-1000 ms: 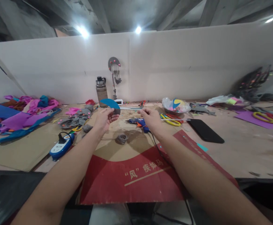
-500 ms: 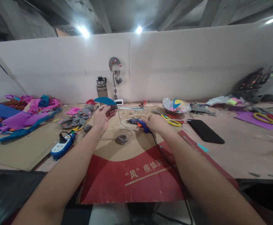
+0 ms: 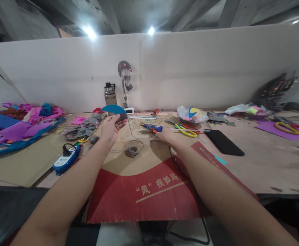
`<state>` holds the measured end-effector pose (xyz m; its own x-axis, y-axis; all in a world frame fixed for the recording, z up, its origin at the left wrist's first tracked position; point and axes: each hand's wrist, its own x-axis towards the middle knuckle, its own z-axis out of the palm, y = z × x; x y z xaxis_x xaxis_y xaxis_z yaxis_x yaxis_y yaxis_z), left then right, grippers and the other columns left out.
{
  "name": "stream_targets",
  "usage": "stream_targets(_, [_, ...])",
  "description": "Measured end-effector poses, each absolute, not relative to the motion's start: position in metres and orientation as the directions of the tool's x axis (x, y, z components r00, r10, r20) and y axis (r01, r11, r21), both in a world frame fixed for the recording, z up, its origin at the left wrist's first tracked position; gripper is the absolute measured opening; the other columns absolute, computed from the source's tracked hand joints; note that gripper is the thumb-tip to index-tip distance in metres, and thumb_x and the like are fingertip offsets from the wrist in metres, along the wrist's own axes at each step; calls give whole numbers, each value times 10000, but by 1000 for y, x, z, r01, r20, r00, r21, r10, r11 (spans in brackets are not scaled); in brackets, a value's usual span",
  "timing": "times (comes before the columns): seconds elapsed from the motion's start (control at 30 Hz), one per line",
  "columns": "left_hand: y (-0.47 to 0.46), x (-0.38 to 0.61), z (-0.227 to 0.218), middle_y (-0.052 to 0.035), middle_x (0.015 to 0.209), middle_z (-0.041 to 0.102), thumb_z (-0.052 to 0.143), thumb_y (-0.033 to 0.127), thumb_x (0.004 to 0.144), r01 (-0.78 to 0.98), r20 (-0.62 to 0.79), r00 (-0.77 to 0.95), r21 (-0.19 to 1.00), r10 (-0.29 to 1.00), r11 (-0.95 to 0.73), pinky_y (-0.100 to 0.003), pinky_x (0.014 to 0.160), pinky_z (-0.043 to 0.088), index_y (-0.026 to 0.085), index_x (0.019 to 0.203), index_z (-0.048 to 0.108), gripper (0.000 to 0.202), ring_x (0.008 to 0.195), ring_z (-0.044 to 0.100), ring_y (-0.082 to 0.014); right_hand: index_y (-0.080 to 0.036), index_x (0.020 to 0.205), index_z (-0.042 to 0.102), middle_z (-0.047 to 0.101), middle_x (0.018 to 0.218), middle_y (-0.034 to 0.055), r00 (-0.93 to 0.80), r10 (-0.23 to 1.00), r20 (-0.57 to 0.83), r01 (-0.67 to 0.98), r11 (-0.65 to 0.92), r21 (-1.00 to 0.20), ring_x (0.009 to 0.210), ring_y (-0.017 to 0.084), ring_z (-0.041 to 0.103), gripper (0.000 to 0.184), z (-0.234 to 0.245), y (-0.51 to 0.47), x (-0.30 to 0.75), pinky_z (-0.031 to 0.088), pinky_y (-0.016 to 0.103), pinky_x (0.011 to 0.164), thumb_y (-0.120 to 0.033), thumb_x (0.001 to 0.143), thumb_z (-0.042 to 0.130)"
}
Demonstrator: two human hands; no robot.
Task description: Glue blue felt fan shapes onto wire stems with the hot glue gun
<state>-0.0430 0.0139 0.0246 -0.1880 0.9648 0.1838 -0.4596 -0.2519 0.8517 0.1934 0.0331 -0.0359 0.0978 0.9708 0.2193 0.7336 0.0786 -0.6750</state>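
Note:
My left hand (image 3: 111, 127) is raised above the table, fingers closed on a blue half-round felt piece (image 3: 113, 109) with a small grey piece under it; a thin grey string hangs from there down to a small coil of string (image 3: 132, 150) on the cardboard. My right hand (image 3: 165, 134) is low on the table, wrapped round the handle of a blue glue gun (image 3: 152, 128) whose black cord (image 3: 176, 163) runs back along my forearm.
A red and brown cardboard sheet (image 3: 144, 191) covers the table in front of me. Blue power strip (image 3: 64, 160) at left, felt scraps (image 3: 23, 124) beyond it, water bottle (image 3: 110, 94) at the back, yellow scissors (image 3: 187, 131), black phone (image 3: 223, 142), bowl of scraps (image 3: 192, 115).
My right hand dropped from mid-air beside the felt piece down to the glue gun and closed on it. My left hand stayed nearly still with the felt piece.

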Motion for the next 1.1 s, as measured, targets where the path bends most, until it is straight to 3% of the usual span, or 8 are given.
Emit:
stream_targets(0.13, [16, -44, 24, -72, 697, 679, 613, 139, 726, -518, 83, -209, 836, 974, -182, -222, 621, 548, 125, 779, 558, 78, 612, 665, -134, -175, 777, 589, 595, 589, 34, 192, 963, 191, 599, 39, -800, 515, 154, 544, 161, -27, 27, 189, 400, 262, 487, -282, 657, 581])
stream_targets(0.23, [17, -44, 21, -75, 687, 676, 606, 129, 740, -556, 15, -191, 822, 981, -121, -208, 614, 550, 118, 782, 574, 54, 604, 659, -126, -195, 970, 500, 590, 653, 8, 212, 939, 272, 322, 196, -926, 504, 145, 552, 284, -15, 15, 176, 434, 269, 485, -234, 689, 505])
stream_targets(0.33, [19, -44, 16, -80, 684, 675, 609, 117, 738, -549, 0, -176, 830, 984, -98, -222, 607, 556, 109, 769, 578, 45, 598, 661, -135, -197, 1061, 419, 581, 686, 1, 139, 910, 391, 199, 361, -911, 526, 147, 559, 344, -4, -2, 162, 460, 282, 504, -230, 725, 480])
stream_targets(0.53, [19, -43, 11, -74, 675, 667, 629, 125, 726, -492, 39, -169, 862, 985, -119, -253, 602, 551, 107, 754, 565, 71, 588, 665, -153, -206, 1100, 452, 629, 939, 67, 22, 850, 526, 249, 505, -826, 631, 141, 556, 338, 8, -25, 147, 467, 290, 578, -313, 785, 511])
stream_targets(0.73, [16, -38, 11, -50, 657, 652, 652, 156, 715, -450, 94, -156, 879, 983, -155, -267, 613, 545, 126, 713, 532, 124, 594, 668, -160, -185, 1116, 500, 640, 998, 92, 8, 794, 607, 418, 549, -724, 862, 205, 593, 344, 7, -28, 147, 448, 367, 824, -262, 783, 539])
stream_targets(1.1, [14, -35, 13, -71, 730, 682, 655, 173, 712, -449, 140, -140, 874, 980, -189, -281, 617, 538, 141, 743, 498, 163, 613, 676, -172, -192, 1080, 505, 663, 938, 94, -29, 767, 640, 513, 561, -649, 827, 228, 618, 287, 4, -27, 149, 466, 369, 761, -273, 805, 520])
